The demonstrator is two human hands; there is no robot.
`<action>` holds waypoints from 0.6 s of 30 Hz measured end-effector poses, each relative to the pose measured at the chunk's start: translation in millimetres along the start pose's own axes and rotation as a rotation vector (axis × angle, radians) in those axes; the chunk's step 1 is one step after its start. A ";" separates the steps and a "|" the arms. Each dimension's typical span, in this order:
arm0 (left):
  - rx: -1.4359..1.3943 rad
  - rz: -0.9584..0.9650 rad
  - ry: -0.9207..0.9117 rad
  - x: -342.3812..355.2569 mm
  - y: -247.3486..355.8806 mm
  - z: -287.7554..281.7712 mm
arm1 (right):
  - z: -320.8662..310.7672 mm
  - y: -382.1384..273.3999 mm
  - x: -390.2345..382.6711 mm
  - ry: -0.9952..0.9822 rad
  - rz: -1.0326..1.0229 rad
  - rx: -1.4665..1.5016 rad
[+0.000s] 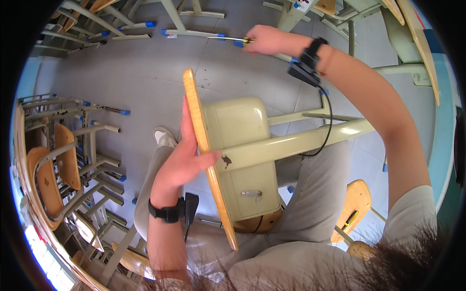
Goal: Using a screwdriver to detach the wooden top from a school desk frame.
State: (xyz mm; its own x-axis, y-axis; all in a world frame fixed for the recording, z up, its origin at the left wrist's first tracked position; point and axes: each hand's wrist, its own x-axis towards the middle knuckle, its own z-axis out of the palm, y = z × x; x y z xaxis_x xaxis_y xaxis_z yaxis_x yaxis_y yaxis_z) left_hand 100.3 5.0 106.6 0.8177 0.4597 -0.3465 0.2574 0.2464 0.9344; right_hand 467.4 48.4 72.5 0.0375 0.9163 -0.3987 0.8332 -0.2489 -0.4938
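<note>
A school desk point(238, 121) lies tipped on its side across my lap, its cream metal box and leg frame to the right of its wooden top point(219, 194). My left hand point(180, 162) grips the edge of that top, fingers behind it and thumb over the rim. Chipped paint marks the metal beside my thumb. Stretched out beyond the desk, my right hand point(267, 40) is closed round a screwdriver point(228, 39) with a yellow and black handle. Its thin shaft points left, apart from the desk. A small shiny fitting point(251, 194) sits on the metal box.
Stacked chairs point(53, 169) with wooden seats crowd the left side. More furniture legs with blue caps point(150, 24) stand along the far side. At the lower right, a yellow and black utility knife point(350, 219) rests on a wooden chair seat point(358, 199). Grey tiled floor point(145, 72) lies between.
</note>
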 end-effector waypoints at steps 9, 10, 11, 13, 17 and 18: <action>0.006 0.006 0.015 -5.5 10.5 0.8 | -32.2 -82.3 -201.1 -0.021 0.043 0.180; -0.010 0.008 0.021 -3.6 11.7 3.0 | -23.6 -83.9 -214.4 -0.012 0.054 0.187; -0.024 0.008 0.028 -2.3 13.1 4.7 | -11.1 -83.0 -224.4 -0.031 -0.077 0.136; -0.023 0.000 0.028 -2.7 11.8 5.8 | 17.4 -80.0 -235.1 -0.041 -0.195 0.108; -0.057 0.004 0.045 -3.7 10.9 7.0 | 53.3 -96.2 -242.2 -0.026 -0.239 -0.068; -0.044 -0.005 0.038 -3.4 9.7 7.3 | 57.0 -99.0 -242.4 -0.053 -0.193 -0.057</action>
State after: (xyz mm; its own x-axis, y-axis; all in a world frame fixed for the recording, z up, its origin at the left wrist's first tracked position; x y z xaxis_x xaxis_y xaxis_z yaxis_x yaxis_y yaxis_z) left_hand 103.7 -0.4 117.5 0.7964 0.4900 -0.3544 0.2374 0.2857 0.9284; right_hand 344.4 -166.9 174.0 -0.1534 0.9272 -0.3417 0.8520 -0.0511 -0.5211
